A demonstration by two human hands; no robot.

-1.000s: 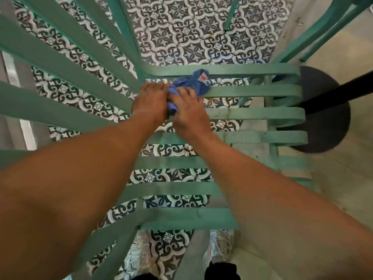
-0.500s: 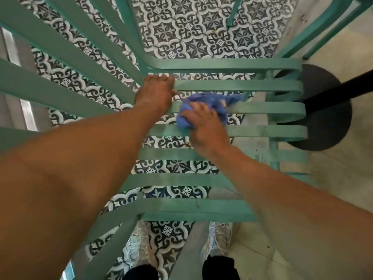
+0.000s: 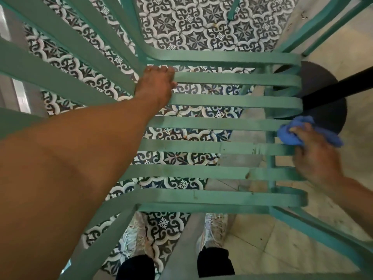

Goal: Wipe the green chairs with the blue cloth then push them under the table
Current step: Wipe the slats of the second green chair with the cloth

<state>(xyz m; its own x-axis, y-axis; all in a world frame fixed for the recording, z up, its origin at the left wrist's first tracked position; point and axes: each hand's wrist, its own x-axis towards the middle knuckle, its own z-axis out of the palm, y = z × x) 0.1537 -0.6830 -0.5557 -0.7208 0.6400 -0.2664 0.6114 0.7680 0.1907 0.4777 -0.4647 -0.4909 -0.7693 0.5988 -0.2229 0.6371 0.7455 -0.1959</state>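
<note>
A person's right hand [image 3: 314, 156] clutches a crumpled blue cloth [image 3: 290, 134] against the right ends of a green slatted metal chair's [image 3: 222, 124] seat slats. The left hand [image 3: 155, 85], fingers curled over a slat, grips the seat's far left corner above patterned floor tiles [image 3: 201, 23].

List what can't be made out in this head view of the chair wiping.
- Left hand: its fingertips curl over a seat slat of the green chair, so their undersides are hidden.
- Blue cloth: partly covered by the right hand gripping it.
- Table: only a dark round base and a post show; the top is cut off by the right edge.
- Chair legs: mostly hidden beneath the seat slats.
- Shoes: blurred, partly behind the slats.
</note>
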